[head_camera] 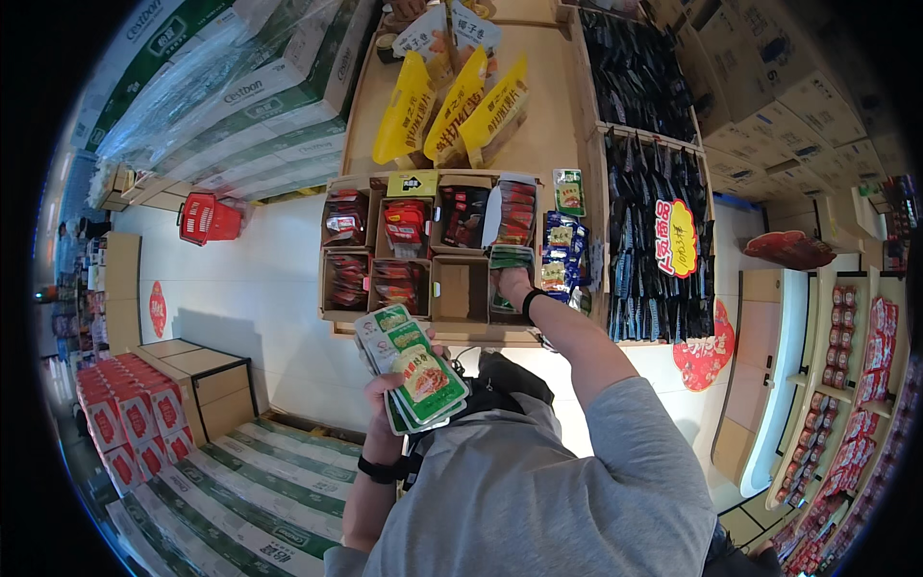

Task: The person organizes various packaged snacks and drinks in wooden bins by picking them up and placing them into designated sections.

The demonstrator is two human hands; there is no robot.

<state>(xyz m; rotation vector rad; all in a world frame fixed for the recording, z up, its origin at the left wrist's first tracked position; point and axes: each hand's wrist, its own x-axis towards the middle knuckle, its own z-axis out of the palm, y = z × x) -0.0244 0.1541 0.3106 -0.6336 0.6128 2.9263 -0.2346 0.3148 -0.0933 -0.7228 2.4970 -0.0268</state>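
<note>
My left hand (386, 393) holds a fanned stack of green and white food packets (425, 382) in front of my body, left of centre. My right hand (512, 283) reaches into the front right cardboard compartment (508, 317), among more green packets (510, 257); its fingers are partly hidden there. Left of it stands a brown cardboard box (461, 288) with bare inner walls. Red packets (396, 283) fill the compartments farther left. To the right of my hand lie blue packets (564, 245), with one green packet (569, 193) behind them.
Yellow pouches (451, 119) stand on the wooden display table (555, 86) behind the boxes. Black packets (649, 238) fill wooden bins at the right. Stacked cartons (288, 94) rise at the left, and more cartons (245, 490) lie low behind me. A red basket (211, 218) is on the floor.
</note>
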